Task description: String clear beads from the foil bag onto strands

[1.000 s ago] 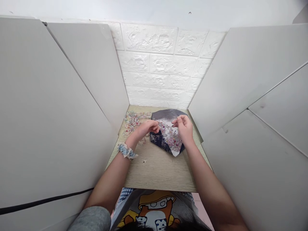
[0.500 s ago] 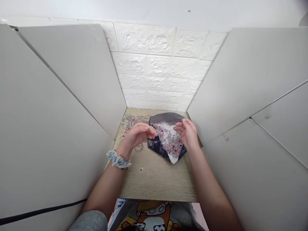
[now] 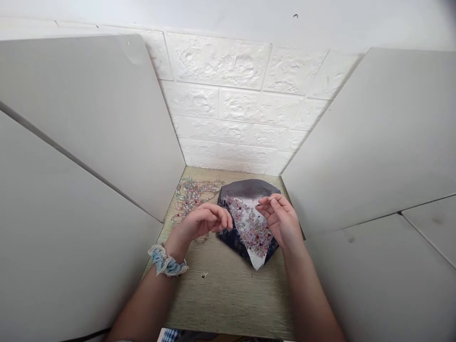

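Observation:
A dark blue patterned box [image 3: 235, 240] stands on the wooden table [image 3: 228, 299], lined with white paper and filled with small coloured beads [image 3: 251, 225]. My left hand [image 3: 201, 223] hovers at the box's left edge, fingers curled and pinched together. My right hand [image 3: 281, 221] is over the box's right side, fingertips pinched. A thin thread seems to run between the two hands, but it is too fine to see for sure. A blue scrunchie [image 3: 166, 261] sits on my left wrist.
Strung bead strands [image 3: 192, 194] lie in a heap at the table's back left. One loose bead [image 3: 204, 275] lies near my left wrist. White panels [image 3: 89, 142] wall in both sides, and a white brick wall [image 3: 231, 104] closes the back.
The camera has tilted up, so the table sits lower in view. Both hands have stayed over the box, drawing slightly closer to me.

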A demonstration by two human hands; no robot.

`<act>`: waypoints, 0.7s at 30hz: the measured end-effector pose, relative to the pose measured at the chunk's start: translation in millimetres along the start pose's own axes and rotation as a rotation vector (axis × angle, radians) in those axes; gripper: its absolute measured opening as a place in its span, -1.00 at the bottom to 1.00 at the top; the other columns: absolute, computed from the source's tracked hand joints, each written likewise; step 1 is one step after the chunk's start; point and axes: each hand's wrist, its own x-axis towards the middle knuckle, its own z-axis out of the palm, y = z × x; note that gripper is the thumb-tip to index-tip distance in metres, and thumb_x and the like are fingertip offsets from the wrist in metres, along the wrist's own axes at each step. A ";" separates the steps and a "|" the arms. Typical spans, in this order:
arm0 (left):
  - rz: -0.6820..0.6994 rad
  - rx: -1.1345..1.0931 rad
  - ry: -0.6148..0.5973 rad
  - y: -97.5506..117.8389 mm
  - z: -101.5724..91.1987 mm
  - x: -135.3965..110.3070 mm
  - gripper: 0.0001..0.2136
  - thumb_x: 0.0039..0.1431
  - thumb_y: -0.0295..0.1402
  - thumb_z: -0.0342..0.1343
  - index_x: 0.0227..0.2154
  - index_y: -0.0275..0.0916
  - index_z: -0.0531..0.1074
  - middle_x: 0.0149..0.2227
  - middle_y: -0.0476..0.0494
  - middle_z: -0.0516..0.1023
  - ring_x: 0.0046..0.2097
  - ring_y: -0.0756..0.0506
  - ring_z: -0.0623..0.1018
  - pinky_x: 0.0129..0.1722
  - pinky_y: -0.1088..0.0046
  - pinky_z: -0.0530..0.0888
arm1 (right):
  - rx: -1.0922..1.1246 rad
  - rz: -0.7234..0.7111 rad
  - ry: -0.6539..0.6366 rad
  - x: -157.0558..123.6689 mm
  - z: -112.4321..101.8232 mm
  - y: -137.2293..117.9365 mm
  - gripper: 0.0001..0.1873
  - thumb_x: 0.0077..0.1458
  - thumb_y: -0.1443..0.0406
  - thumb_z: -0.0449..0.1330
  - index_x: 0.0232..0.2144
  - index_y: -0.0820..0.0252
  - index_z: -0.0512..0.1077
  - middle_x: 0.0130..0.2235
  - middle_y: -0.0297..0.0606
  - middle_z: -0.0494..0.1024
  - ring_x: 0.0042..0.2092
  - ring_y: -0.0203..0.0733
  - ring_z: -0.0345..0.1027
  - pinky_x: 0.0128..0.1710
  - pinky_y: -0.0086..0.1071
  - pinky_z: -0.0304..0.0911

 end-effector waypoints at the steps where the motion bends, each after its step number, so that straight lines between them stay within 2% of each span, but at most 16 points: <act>1: -0.004 0.013 0.012 -0.2 -0.3 0.6 -0.84 -0.22 -0.40 -0.02 -0.66 -0.36 0.44 -0.51 -0.18 0.43 -0.55 0.06 0.30 -0.58 0.53 0.20 | 0.018 -0.001 -0.015 -1.2 0.3 -1.7 -0.89 -0.10 0.25 0.14 -0.49 0.15 0.28 -0.40 -0.37 0.45 -0.38 -0.39 0.34 -0.26 -0.42 0.29; 4: -0.005 0.065 0.098 -2.6 -2.3 3.3 -0.81 -0.14 -0.34 0.02 -0.69 -0.36 0.38 -0.55 -0.14 0.39 -0.55 0.09 0.28 -0.58 0.55 0.17 | 0.067 -0.006 0.007 -1.7 -2.2 -5.6 -0.89 -0.10 0.25 0.14 -0.49 0.13 0.26 -0.35 -0.36 0.45 -0.36 -0.39 0.33 -0.29 -0.43 0.31; 9: 0.012 0.121 0.218 -8.0 -8.5 6.7 -0.76 -0.11 -0.27 0.03 -0.71 -0.34 0.24 -0.65 -0.02 0.28 -0.61 0.12 0.21 -0.63 0.59 0.10 | 0.170 -0.027 0.124 4.2 -16.3 -9.9 -0.91 -0.08 0.27 0.11 -0.47 0.13 0.25 -0.36 -0.37 0.46 -0.53 -0.47 0.24 -0.64 -0.60 0.20; 12: 0.018 0.158 0.241 -8.3 -11.9 5.1 -0.77 -0.09 -0.26 0.02 -0.67 -0.33 0.25 -0.73 0.07 0.12 -0.66 0.15 0.13 -0.66 0.60 0.05 | 0.235 -0.040 0.131 -0.9 -17.1 -21.8 -0.96 -0.06 0.31 0.09 -0.50 0.15 0.26 -0.44 -0.41 0.45 -0.57 -0.51 0.22 -0.64 -0.63 0.19; 14: 0.014 0.186 0.244 -7.7 -13.7 2.8 -0.77 -0.10 -0.24 0.04 -0.64 -0.33 0.27 -0.75 0.13 0.02 -0.68 0.16 0.05 -0.68 0.61 0.00 | 0.245 -0.088 0.139 -12.5 -8.6 -36.6 -0.97 -0.05 0.33 0.07 -0.50 0.15 0.28 -0.49 -0.42 0.43 -0.54 -0.49 0.26 -0.59 -0.62 0.23; 16: 0.011 0.244 0.256 -6.6 -15.2 0.5 -0.76 -0.12 -0.23 0.06 -0.63 -0.34 0.30 -0.76 0.14 -0.01 -0.69 0.17 0.02 -0.68 0.61 -0.02 | 0.182 -0.222 0.127 -30.4 6.7 -55.6 -0.95 -0.02 0.31 0.05 -0.50 0.14 0.28 -0.51 -0.41 0.41 -0.50 -0.46 0.29 -0.53 -0.57 0.28; 18: 0.009 0.324 0.277 -4.5 -16.1 -1.3 -0.76 -0.16 -0.21 0.10 -0.60 -0.34 0.34 -0.77 0.14 0.03 -0.68 0.17 0.04 -0.67 0.61 -0.01 | 0.074 -0.442 0.133 -52.3 25.6 -75.2 -0.95 -0.01 0.30 0.04 -0.48 0.11 0.28 -0.50 -0.41 0.40 -0.47 -0.43 0.32 -0.46 -0.51 0.30; 21: -0.035 0.440 0.243 1.6 -15.8 -2.7 -0.74 -0.24 -0.20 0.14 -0.56 -0.34 0.39 -0.77 0.11 0.11 -0.67 0.15 0.10 -0.67 0.60 0.02 | -0.024 -0.782 0.309 -85.4 47.5 -97.2 -0.97 0.01 0.28 0.02 -0.43 0.03 0.25 -0.47 -0.42 0.39 -0.40 -0.37 0.34 -0.36 -0.39 0.33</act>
